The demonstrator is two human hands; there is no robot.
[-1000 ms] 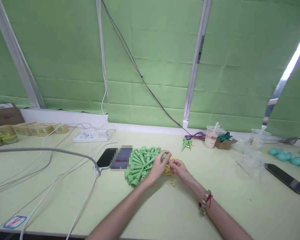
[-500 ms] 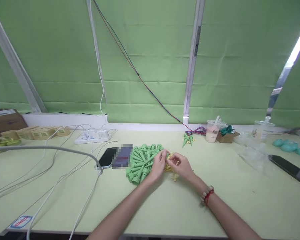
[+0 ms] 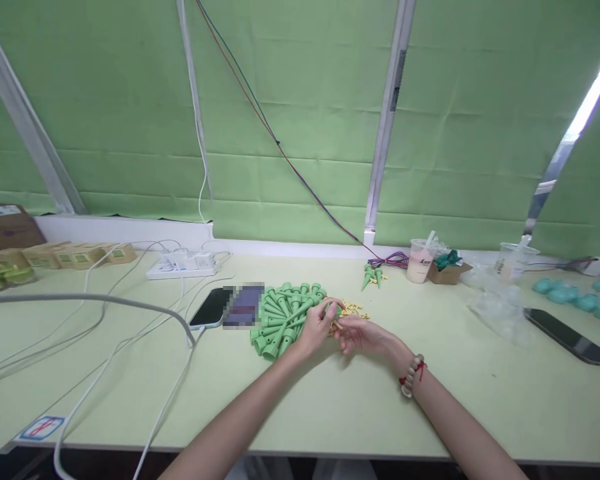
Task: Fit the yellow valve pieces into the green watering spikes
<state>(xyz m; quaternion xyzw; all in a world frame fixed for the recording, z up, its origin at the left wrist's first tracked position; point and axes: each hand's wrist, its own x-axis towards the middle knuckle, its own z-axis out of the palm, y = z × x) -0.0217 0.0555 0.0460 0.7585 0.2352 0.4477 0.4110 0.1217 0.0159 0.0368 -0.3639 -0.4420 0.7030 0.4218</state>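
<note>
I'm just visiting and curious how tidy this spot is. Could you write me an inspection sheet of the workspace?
Surface: pale table, occupied mainly along the back and sides.
Job's things: green cone-shaped pieces heaped beside the left hand; small yellow pieces scattered just beyond the right hand.
Clutter: at right, dark phone, crumpled clear plastic, pink drink cup.
Grip: left hand appears closed on a green piece; right hand close by, its hold unclear.
Cables: loose across the left side, near a white power strip.
Surroundings: green blinds behind, red and blue wires strung across them.
</note>
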